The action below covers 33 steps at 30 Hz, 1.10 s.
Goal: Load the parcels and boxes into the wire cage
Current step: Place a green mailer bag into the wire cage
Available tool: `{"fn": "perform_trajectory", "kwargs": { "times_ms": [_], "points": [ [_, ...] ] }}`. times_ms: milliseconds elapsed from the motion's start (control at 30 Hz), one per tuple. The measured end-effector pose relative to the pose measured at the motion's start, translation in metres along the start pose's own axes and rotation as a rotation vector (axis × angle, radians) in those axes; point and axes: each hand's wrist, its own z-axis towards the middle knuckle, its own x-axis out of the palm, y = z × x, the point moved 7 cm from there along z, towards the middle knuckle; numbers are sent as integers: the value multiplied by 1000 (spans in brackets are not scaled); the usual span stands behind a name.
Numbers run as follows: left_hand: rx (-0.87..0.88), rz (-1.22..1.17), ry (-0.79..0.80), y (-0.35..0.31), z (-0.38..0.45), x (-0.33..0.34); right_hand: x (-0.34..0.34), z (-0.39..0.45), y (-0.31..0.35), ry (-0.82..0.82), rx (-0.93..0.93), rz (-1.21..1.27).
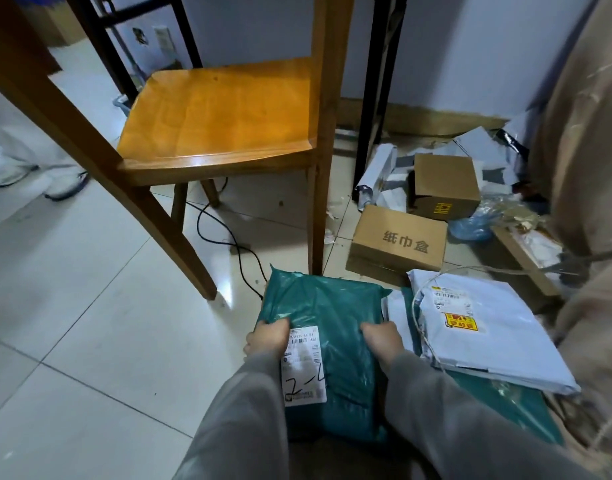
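Nearest to us are our 2 grey sleeves [249, 410], reaching down to a green plastic mailer parcel [332, 327]. Our left hand [267, 337] curls over the parcel's left edge, fingers gripping it right beside the white shipping label [303, 365], which carries a handwritten "2-4". Our right hand [382, 341] grips the parcel's right side, fingers curled into the plastic. The parcel sits between both hands, low over the tiled floor [90, 323].

Just beside it on the right lies a white mailer parcel [488, 330] with a yellow and red sticker, resting on another green bag [505, 403]. Beyond that stands a cardboard box printed with 3 Chinese characters [400, 239], and behind it a smaller cardboard box [445, 185] among torn white packaging. A wooden chair [221, 116] stands on the left of the boxes, with a black cable [225, 237] running beneath it. The brown mass at the right edge is too blurred to identify.
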Motion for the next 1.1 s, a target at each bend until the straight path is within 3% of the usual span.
{"fn": "perform_trajectory", "kwargs": {
  "times_ms": [333,633,900,1100],
  "points": [
    [-52,260,-37,-11,-30,-19,12,8,-17,52,79,-57],
    [39,121,-168,-6,-17,-32,24,75,-65,14,83,94],
    [69,-85,-277,-10,-44,-52,10,-13,12,59,-16,124],
    [63,-167,-373,-44,-126,-120,-3,-70,67,102,-87,39]
  ]
}}
